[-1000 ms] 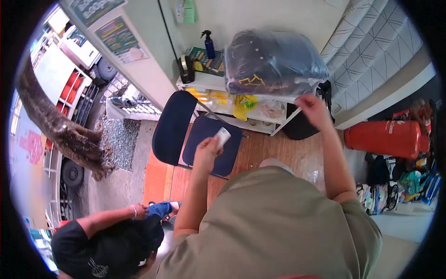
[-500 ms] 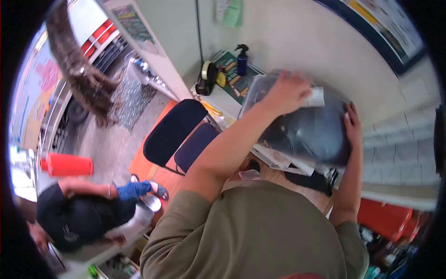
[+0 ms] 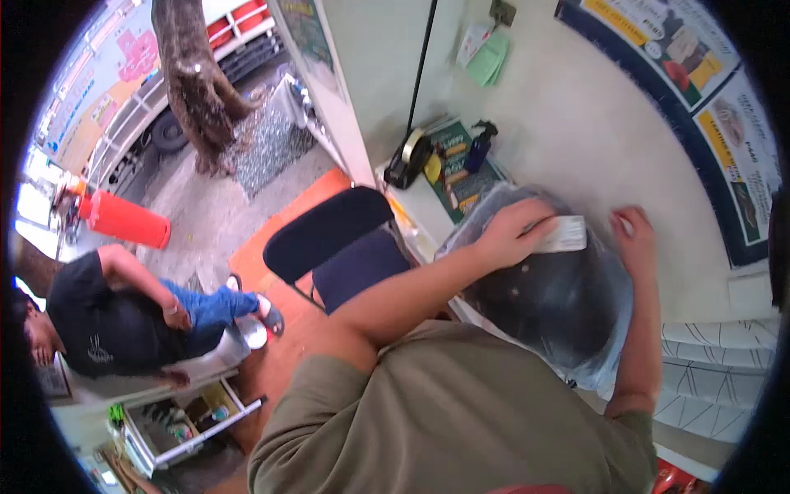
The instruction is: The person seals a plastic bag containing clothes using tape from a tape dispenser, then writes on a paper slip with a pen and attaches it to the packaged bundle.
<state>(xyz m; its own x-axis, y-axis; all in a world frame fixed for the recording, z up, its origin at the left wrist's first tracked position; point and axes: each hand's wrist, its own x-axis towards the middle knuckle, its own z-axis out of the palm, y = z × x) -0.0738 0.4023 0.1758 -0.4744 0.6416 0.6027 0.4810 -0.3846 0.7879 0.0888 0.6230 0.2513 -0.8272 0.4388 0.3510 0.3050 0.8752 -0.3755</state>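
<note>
A clear plastic bag (image 3: 613, 329) with something dark (image 3: 535, 305) inside lies before me against the white table by the wall. My left hand (image 3: 514, 235) is over the top of the bag, its fingers closed on the left edge of a white paper slip (image 3: 568, 234) with faint print. Whether the slip is fixed to the plastic I cannot tell. My right hand (image 3: 635, 240) is at the bag's upper right side, thumb and fingers curled together. Any plastic between those fingertips is too clear to make out.
A tape dispenser (image 3: 409, 156) and a dark spray bottle (image 3: 480, 146) stand on the table's left end. A dark folding chair (image 3: 329, 230) is to the left. Farther left sits a person in a black shirt (image 3: 107, 317), near an open drawer (image 3: 189, 424) and a red gas cylinder (image 3: 127, 220).
My view has swung, so the room sits further right and lower. My right hand has come off the bag's side and curled its fingers. My left hand remains at the slip.
</note>
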